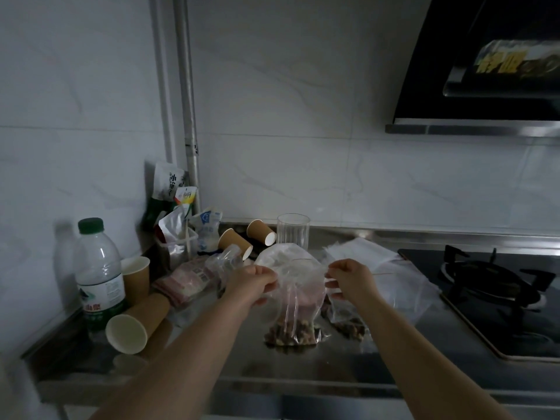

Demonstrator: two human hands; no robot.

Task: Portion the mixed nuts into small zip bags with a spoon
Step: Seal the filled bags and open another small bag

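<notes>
A: Which step was in hand?

B: A zip bag [295,301] was held upright over the middle of the counter [378,368], its mouth pinched at either side. The fingers of the left hand [253,281] were closed on the left edge of the mouth, those of the right hand [348,281] on the right edge. Mixed nuts [291,330] were seen in its bottom. Sealing or spreading was judged likely; which could not be told.

A: And the next move?

B: If sealing, the strip would need to be pressed along its length. No spoon could be made out. A second filled bag [348,324] lay just beside, to the right, and spare bags [372,262] behind it toward the stove [491,286].

A: Any writing?

B: Red characters were noted on the bottle [100,286] label at the left edge and dark ones on a pouch [166,181] in the back left corner; neither could be read surely.
</notes>
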